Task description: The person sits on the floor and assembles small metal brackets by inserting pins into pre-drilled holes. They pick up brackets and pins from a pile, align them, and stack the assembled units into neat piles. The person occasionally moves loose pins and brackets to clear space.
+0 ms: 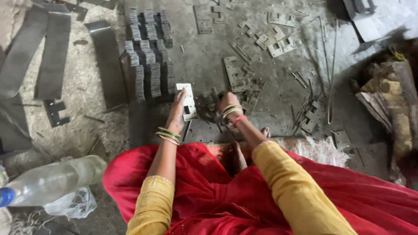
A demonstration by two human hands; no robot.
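Fingers (182, 96) of left hand (177, 114) closed around pale metal plate (187, 101).

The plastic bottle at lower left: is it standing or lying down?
Lying down. The plastic bottle rests on its side on the floor, its blue cap pointing left, beside a crumpled clear bag.

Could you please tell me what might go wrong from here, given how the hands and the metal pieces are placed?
The left hand holds a flat cut metal plate bare, so its edges might cut the fingers. The right hand reaches into a small heap of metal parts, where a sharp corner could nick it. A bare foot rests close to the loose rods and offcuts on the floor and could get scraped.
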